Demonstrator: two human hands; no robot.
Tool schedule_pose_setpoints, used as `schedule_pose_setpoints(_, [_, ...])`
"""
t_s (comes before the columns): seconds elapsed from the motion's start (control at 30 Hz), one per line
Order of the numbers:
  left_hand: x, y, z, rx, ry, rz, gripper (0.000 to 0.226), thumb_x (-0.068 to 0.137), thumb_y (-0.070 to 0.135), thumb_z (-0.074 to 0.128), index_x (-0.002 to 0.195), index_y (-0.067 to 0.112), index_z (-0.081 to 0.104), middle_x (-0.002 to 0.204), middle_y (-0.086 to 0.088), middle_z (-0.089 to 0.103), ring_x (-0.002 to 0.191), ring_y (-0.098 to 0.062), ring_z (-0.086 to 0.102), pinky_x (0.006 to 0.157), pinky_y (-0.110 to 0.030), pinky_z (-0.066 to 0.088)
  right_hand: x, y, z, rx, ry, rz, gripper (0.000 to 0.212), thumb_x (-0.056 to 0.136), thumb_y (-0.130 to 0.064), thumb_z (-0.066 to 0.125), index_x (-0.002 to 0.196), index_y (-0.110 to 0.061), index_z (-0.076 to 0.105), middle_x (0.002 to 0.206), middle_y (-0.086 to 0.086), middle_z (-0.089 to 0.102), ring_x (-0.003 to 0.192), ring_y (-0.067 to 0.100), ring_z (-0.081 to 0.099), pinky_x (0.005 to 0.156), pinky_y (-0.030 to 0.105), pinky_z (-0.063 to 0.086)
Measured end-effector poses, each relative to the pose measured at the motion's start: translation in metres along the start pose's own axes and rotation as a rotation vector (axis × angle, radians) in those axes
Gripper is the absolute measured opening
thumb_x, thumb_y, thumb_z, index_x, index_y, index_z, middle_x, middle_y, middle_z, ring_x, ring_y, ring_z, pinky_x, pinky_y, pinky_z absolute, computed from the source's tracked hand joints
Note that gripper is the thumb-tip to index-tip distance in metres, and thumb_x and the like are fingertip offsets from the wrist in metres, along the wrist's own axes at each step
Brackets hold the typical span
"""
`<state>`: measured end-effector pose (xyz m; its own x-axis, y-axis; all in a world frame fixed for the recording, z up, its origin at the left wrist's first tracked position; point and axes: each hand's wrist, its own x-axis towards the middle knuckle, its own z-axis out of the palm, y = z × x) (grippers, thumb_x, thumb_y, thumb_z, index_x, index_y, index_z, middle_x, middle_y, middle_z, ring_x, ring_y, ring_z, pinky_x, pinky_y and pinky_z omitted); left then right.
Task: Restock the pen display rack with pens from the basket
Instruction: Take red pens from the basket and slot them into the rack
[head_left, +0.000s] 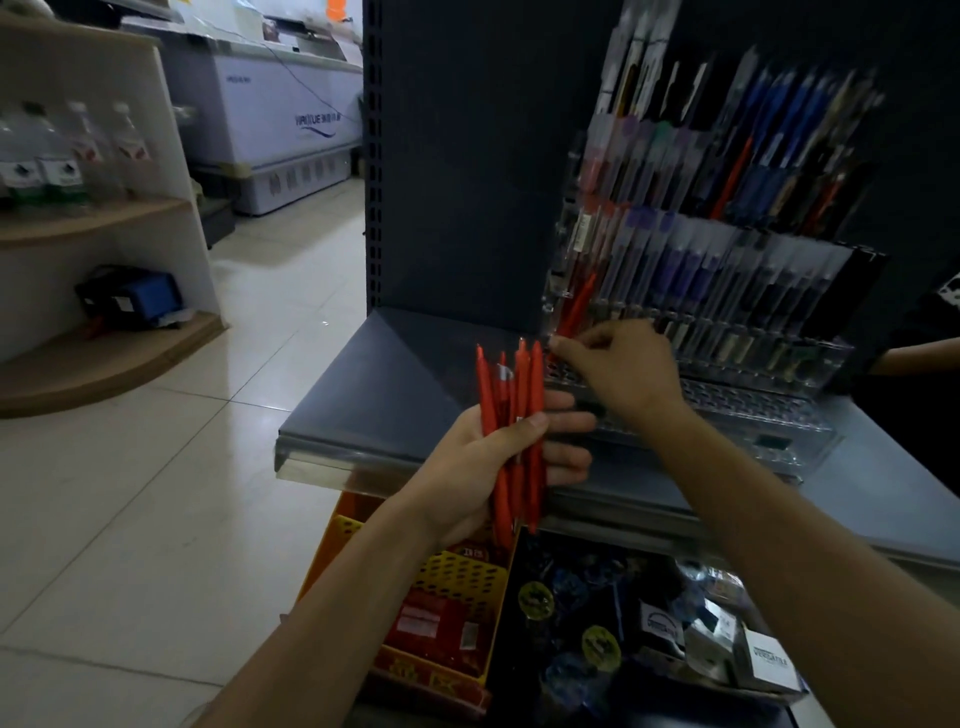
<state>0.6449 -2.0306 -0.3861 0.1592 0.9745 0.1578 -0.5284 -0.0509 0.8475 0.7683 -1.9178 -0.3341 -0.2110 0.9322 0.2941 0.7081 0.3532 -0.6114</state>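
At frame centre the left hand (483, 467) grips a bundle of red pens (511, 415), tips up; the right hand (618, 371) pinches one red pen (576, 306) against the lower left of the pen display rack (727, 291).

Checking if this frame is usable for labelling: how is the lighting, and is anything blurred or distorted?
Head view: dim, pen rack in deep shadow, its upper pens soft; pale glare on the floor tiles; wide angle tilts the far-left bottles; red pens in the left hand look sharp; right hand, pinching one red pen, slightly smeared.
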Motion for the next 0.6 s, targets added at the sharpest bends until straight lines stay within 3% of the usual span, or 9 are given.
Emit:
schedule_pose_setpoints(0.1, [-0.003, 0.000, 0.003, 0.017, -0.027, -0.027, 0.023, 0.099, 0.007, 0.042, 0.118, 0.003, 0.055, 0.114, -0.015, 0.070, 0.089, -0.025, 0.070, 0.081, -0.038, 0.058, -0.011, 0.003, -0.006, 0.068, 0.134, 0.029, 0.013, 0.093, -0.029, 0.059, 0.088, -0.016, 0.058, 0.075, -0.005, 0.059, 0.073, 0.015, 0.057, 0.070, 0.031, 0.046])
schedule_pose_setpoints(0.17, [-0.006, 0.000, 0.005, 0.010, -0.038, -0.045, 0.022, 0.099, 0.007, 0.043, 0.117, 0.003, 0.055, 0.113, -0.014, 0.070, 0.089, -0.025, 0.071, 0.080, -0.039, 0.059, -0.018, 0.001, -0.015, 0.158, 0.134, -0.024, 0.018, 0.096, -0.024, 0.055, 0.087, -0.009, 0.059, 0.070, -0.002, 0.056, 0.064, 0.011, 0.051, 0.059, 0.022, 0.044])
schedule_pose_setpoints(0.23, [-0.009, -0.001, 0.007, 0.008, -0.043, -0.051, 0.021, 0.097, 0.009, 0.044, 0.113, 0.004, 0.056, 0.113, -0.014, 0.070, 0.088, -0.025, 0.071, 0.082, -0.043, 0.058, -0.023, -0.005, -0.026, 0.262, -0.090, -0.077, 0.031, 0.098, -0.030, 0.054, 0.089, -0.004, 0.067, 0.068, -0.001, 0.058, 0.054, 0.003, 0.049, 0.050, 0.012, 0.038])
schedule_pose_setpoints(0.3, [-0.012, -0.003, 0.010, 0.016, -0.032, -0.051, 0.021, 0.097, 0.008, 0.044, 0.113, 0.004, 0.057, 0.115, -0.014, 0.069, 0.088, -0.026, 0.071, 0.083, -0.044, 0.058, -0.030, -0.011, -0.038, 0.315, -0.359, -0.097, 0.035, 0.095, -0.041, 0.055, 0.093, -0.012, 0.074, 0.072, -0.007, 0.063, 0.055, -0.002, 0.051, 0.053, 0.012, 0.040])
schedule_pose_setpoints(0.37, [-0.013, -0.007, 0.012, 0.035, -0.019, -0.040, 0.024, 0.098, 0.007, 0.043, 0.118, 0.004, 0.057, 0.119, -0.015, 0.068, 0.091, -0.027, 0.070, 0.084, -0.043, 0.058, -0.036, -0.011, -0.044, 0.349, -0.532, -0.123, 0.029, 0.092, -0.041, 0.059, 0.090, -0.018, 0.075, 0.073, -0.009, 0.065, 0.063, 0.005, 0.053, 0.060, 0.018, 0.043])
schedule_pose_setpoints(0.47, [-0.015, -0.010, 0.015, 0.075, 0.001, -0.020, 0.028, 0.099, 0.007, 0.043, 0.124, 0.005, 0.056, 0.119, -0.017, 0.067, 0.092, -0.027, 0.071, 0.080, -0.039, 0.059, -0.042, -0.008, -0.044, 0.383, -0.615, -0.146, 0.016, 0.091, -0.029, 0.064, 0.086, -0.016, 0.073, 0.073, -0.003, 0.068, 0.068, 0.008, 0.061, 0.064, 0.023, 0.049])
schedule_pose_setpoints(0.57, [-0.015, -0.011, 0.015, 0.116, 0.038, -0.005, 0.025, 0.100, 0.008, 0.043, 0.119, 0.006, 0.058, 0.110, -0.017, 0.071, 0.081, -0.022, 0.072, 0.071, -0.032, 0.059, -0.044, -0.004, -0.041, 0.359, -0.634, -0.140, 0.021, 0.089, -0.026, 0.067, 0.098, -0.008, 0.072, 0.099, 0.026, 0.068, 0.091, 0.042, 0.064, 0.085, 0.054, 0.052])
schedule_pose_setpoints(0.6, [-0.015, -0.011, 0.016, 0.131, 0.046, 0.001, 0.024, 0.100, 0.008, 0.043, 0.118, 0.006, 0.059, 0.107, -0.016, 0.072, 0.077, -0.021, 0.071, 0.069, -0.031, 0.059, -0.044, -0.002, -0.041, 0.358, -0.629, -0.137, 0.022, 0.089, -0.023, 0.067, 0.100, -0.005, 0.071, 0.103, 0.028, 0.066, 0.097, 0.047, 0.062, 0.089, 0.057, 0.050])
